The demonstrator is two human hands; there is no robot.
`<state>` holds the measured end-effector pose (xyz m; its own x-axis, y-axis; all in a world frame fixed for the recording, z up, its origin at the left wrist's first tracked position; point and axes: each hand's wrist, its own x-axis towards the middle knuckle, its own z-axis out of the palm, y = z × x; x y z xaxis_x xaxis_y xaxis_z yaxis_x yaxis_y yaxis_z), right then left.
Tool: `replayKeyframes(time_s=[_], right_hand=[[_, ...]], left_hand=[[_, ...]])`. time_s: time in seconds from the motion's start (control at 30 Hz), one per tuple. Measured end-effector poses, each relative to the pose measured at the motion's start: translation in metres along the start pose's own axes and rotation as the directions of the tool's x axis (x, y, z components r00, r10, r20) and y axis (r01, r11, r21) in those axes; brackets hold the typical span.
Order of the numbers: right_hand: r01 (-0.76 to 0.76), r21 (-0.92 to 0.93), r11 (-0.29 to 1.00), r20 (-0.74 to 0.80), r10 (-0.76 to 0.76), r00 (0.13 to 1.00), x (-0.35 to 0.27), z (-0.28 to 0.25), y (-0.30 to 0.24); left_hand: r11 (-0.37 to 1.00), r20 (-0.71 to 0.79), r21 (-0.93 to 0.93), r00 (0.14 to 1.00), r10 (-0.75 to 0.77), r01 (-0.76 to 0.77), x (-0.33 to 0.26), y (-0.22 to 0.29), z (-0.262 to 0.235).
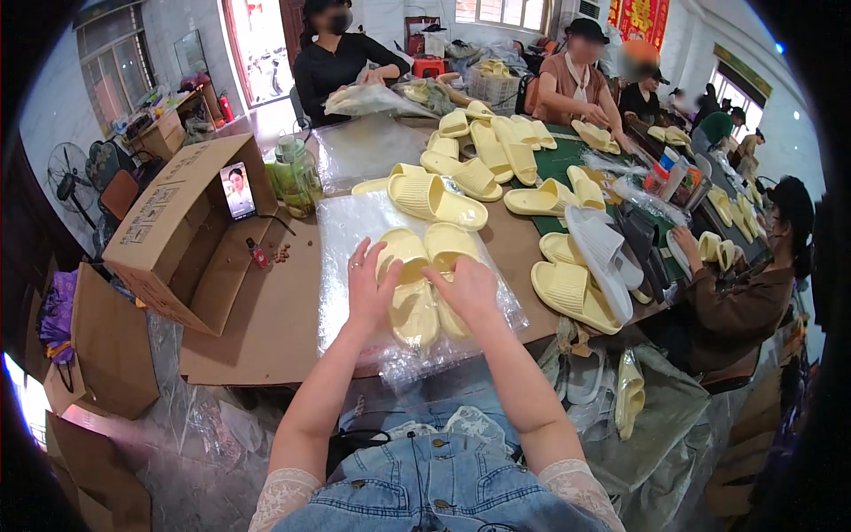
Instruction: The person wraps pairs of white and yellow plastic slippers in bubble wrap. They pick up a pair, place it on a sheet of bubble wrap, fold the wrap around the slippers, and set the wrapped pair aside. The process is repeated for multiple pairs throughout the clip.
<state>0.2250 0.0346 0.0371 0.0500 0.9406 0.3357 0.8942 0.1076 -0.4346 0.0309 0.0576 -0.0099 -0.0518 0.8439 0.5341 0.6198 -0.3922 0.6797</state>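
Side by side in front of me lie two pale yellow slippers, the left slipper and the right slipper, on a stack of clear plastic bags. My left hand rests against the outer side of the left slipper, its fingers stretched and the thumb apart. Bent over the right slipper's strap, my right hand grips that slipper, its thumb reaching toward the gap between the pair. Some of its fingertips are hidden. Just beyond the pair lies another yellow slipper.
Several yellow slippers and a white slipper crowd the table's right side. At left stand a cardboard box with a phone, a small red bottle and a green-tinted jar. Co-workers sit or stand around the table.
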Motion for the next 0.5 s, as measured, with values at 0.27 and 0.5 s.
replayKeyframes(time_s=[0.27, 0.5], right_hand=[[0.017, 0.015, 1.0, -0.053, -0.016, 0.998, -0.012, 0.059, 0.012], [0.069, 0.152, 0.986, -0.191, -0.039, 0.981, -0.018, 0.065, 0.018]], left_hand=[[0.987, -0.045, -0.067, 0.989, 0.144, -0.147, -0.019, -0.028, 0.018], [0.981, -0.081, -0.15, 0.99, 0.112, -0.123, -0.02, -0.029, 0.02]])
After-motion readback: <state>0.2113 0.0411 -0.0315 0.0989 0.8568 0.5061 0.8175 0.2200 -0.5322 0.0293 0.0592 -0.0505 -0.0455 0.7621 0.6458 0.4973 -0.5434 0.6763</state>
